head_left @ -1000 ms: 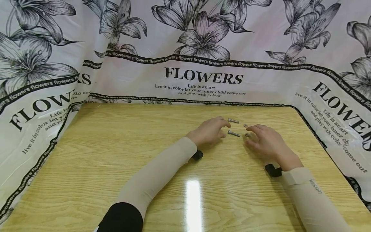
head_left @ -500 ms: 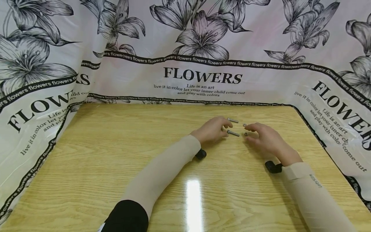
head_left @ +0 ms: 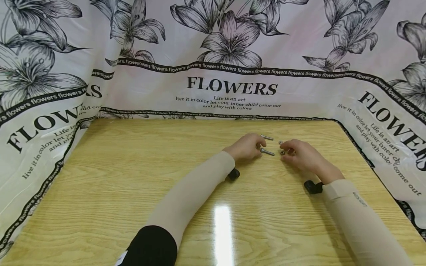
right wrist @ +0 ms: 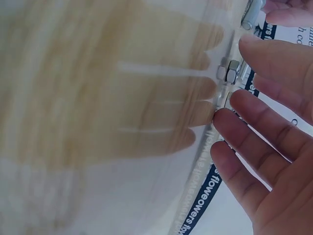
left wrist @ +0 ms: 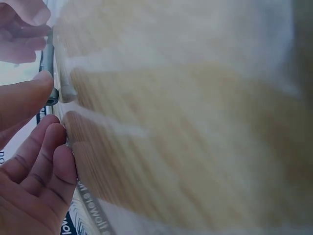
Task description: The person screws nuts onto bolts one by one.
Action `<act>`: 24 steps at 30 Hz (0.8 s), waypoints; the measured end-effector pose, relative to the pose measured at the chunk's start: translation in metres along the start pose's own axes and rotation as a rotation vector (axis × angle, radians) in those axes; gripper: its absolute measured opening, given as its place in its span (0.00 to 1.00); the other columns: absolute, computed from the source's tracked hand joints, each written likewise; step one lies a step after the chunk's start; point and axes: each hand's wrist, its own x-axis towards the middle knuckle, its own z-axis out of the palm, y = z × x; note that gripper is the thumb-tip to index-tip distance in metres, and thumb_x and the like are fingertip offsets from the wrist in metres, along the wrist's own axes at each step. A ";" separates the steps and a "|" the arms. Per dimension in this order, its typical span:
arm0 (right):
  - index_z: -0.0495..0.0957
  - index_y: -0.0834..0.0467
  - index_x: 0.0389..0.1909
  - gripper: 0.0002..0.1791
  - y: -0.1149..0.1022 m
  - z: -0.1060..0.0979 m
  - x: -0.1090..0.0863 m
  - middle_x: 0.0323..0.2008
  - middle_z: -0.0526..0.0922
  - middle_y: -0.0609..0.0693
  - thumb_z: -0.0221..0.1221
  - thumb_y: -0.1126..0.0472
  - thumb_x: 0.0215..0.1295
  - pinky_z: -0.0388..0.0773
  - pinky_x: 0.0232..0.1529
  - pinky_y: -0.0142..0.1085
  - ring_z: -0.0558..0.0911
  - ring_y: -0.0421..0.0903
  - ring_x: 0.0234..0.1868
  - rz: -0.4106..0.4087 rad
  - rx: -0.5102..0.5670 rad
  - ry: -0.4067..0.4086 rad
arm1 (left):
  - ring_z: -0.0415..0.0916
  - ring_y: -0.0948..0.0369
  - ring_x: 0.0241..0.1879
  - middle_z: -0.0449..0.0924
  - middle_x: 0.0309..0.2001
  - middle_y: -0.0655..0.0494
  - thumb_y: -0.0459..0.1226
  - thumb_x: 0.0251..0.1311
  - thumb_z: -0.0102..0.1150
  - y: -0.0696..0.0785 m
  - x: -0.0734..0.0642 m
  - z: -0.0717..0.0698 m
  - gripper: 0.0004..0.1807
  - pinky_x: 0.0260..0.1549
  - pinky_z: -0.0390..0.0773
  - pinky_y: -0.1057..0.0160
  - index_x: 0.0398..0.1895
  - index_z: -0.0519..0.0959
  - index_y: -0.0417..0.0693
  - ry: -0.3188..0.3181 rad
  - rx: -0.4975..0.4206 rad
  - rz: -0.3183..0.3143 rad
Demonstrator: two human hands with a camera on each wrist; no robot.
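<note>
Two silver bolts lie side by side on the wooden table, a far bolt [head_left: 268, 138] and a near bolt [head_left: 268, 152], with their heads toward my left hand [head_left: 246, 146]. Its thumb and fingers reach to the heads, loosely bent; in the left wrist view the thumb overlaps a bolt [left wrist: 48, 61] just above its head. Right of the bolts sit two small nuts, a far nut [head_left: 280, 142] and a near nut [head_left: 282, 152]. My right hand [head_left: 304, 157] has thumb and fingers spread around a nut [right wrist: 232, 72], not gripping it.
The glossy wood-grain table [head_left: 149, 155] mirrors the hands and a bright light. A white sheet with flower print [head_left: 233, 87] borders the back and both sides. Black wrist cameras hang under both wrists, such as the right camera [head_left: 313, 187].
My left hand has slid right, its fingers coming up to the bolt heads. The right hand has shifted slightly away from me, its fingers bending closer together by the nuts. The bolts and nuts stay put.
</note>
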 end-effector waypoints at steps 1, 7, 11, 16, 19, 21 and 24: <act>0.77 0.64 0.53 0.20 0.000 0.000 0.001 0.46 0.81 0.59 0.63 0.61 0.62 0.75 0.44 0.50 0.79 0.53 0.43 0.001 -0.001 -0.004 | 0.72 0.66 0.44 0.77 0.43 0.60 0.37 0.59 0.65 0.000 0.001 0.000 0.20 0.45 0.71 0.70 0.55 0.77 0.50 -0.003 0.004 -0.001; 0.79 0.64 0.50 0.16 0.004 0.001 0.005 0.41 0.81 0.55 0.63 0.64 0.62 0.76 0.42 0.47 0.78 0.49 0.39 -0.005 -0.007 -0.026 | 0.72 0.66 0.40 0.77 0.40 0.60 0.38 0.59 0.65 0.003 0.004 0.000 0.19 0.41 0.72 0.70 0.55 0.78 0.49 -0.029 0.028 0.008; 0.81 0.63 0.46 0.13 0.003 0.001 0.007 0.37 0.80 0.53 0.63 0.65 0.61 0.75 0.40 0.46 0.78 0.48 0.37 -0.018 -0.018 -0.032 | 0.72 0.66 0.39 0.76 0.39 0.60 0.38 0.59 0.65 0.005 0.004 0.000 0.17 0.40 0.72 0.70 0.53 0.79 0.49 -0.027 0.041 -0.001; 0.81 0.63 0.45 0.12 0.001 0.001 0.008 0.35 0.79 0.51 0.63 0.65 0.62 0.74 0.38 0.45 0.76 0.47 0.36 -0.012 -0.035 -0.047 | 0.72 0.66 0.38 0.76 0.38 0.61 0.39 0.59 0.65 0.006 0.004 0.000 0.12 0.39 0.72 0.70 0.46 0.82 0.51 -0.016 0.077 -0.010; 0.81 0.63 0.46 0.12 0.002 0.001 0.009 0.36 0.79 0.52 0.62 0.65 0.62 0.74 0.38 0.45 0.76 0.46 0.35 -0.007 -0.039 -0.054 | 0.72 0.66 0.37 0.76 0.36 0.62 0.39 0.60 0.65 0.007 0.005 0.000 0.10 0.38 0.72 0.70 0.44 0.82 0.51 -0.015 0.096 -0.019; 0.81 0.64 0.46 0.12 0.002 0.001 0.008 0.36 0.79 0.52 0.62 0.65 0.62 0.74 0.38 0.45 0.76 0.47 0.35 -0.008 -0.042 -0.054 | 0.71 0.65 0.36 0.75 0.35 0.62 0.40 0.60 0.64 0.007 0.005 0.000 0.09 0.37 0.72 0.70 0.43 0.82 0.52 -0.017 0.108 -0.023; 0.81 0.64 0.46 0.12 0.002 0.001 0.008 0.36 0.79 0.53 0.61 0.66 0.62 0.74 0.38 0.46 0.76 0.48 0.36 -0.007 -0.042 -0.052 | 0.71 0.65 0.35 0.75 0.34 0.63 0.39 0.60 0.64 0.008 0.006 0.001 0.07 0.36 0.72 0.70 0.41 0.83 0.52 -0.017 0.111 -0.024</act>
